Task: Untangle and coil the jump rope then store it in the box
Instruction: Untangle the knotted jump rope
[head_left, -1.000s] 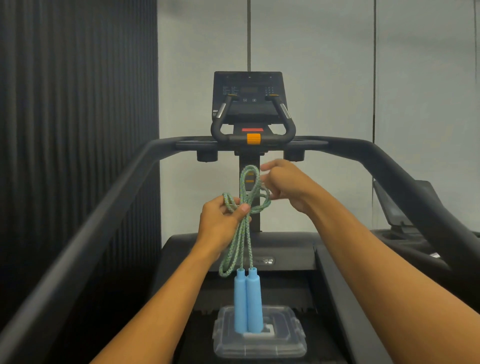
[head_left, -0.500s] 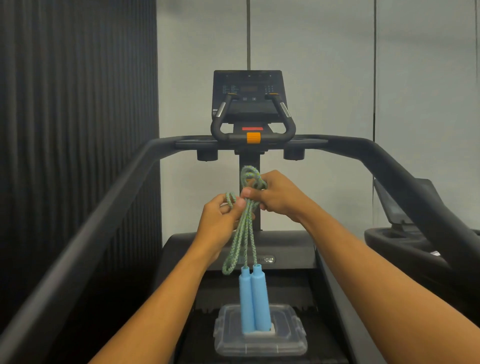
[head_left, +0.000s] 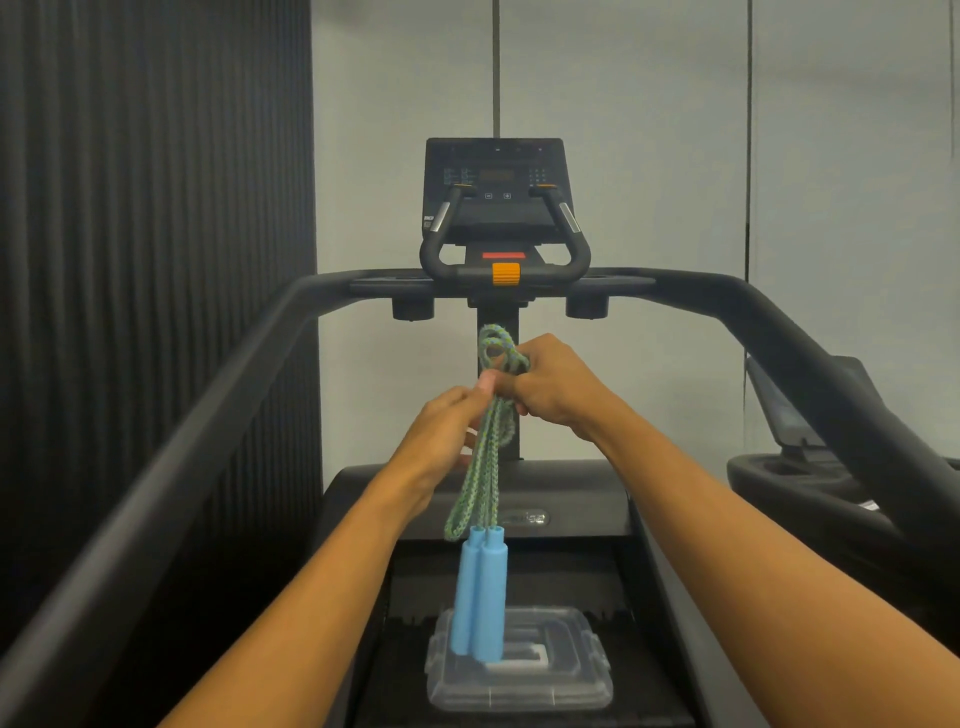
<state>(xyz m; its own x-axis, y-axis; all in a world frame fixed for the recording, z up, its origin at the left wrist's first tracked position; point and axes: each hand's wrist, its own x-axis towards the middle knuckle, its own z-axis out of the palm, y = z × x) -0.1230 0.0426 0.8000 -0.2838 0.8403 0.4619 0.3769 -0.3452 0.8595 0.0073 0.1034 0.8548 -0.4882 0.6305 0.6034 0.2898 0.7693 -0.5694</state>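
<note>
A green braided jump rope (head_left: 480, 470) hangs folded in several strands between my hands, at chest height over a treadmill. Its two light blue handles (head_left: 479, 597) dangle side by side at the bottom. A small loop of the rope (head_left: 497, 347) sticks up above my fingers. My left hand (head_left: 444, 436) grips the strands from the left. My right hand (head_left: 550, 384) pinches the bunch just above, thumb touching the left hand. A clear plastic box (head_left: 519, 686) with its lid on lies on the treadmill belt, below the handles.
The treadmill's black side rails (head_left: 171, 483) run along both sides of me and meet at the console (head_left: 496, 197) ahead. A second machine (head_left: 810, 447) stands at the right. A dark ribbed wall panel (head_left: 156, 208) fills the left.
My right hand has pulled in to meet the left, and the wide loop at the top has shrunk into a small tight one. The handles have swung slightly left.
</note>
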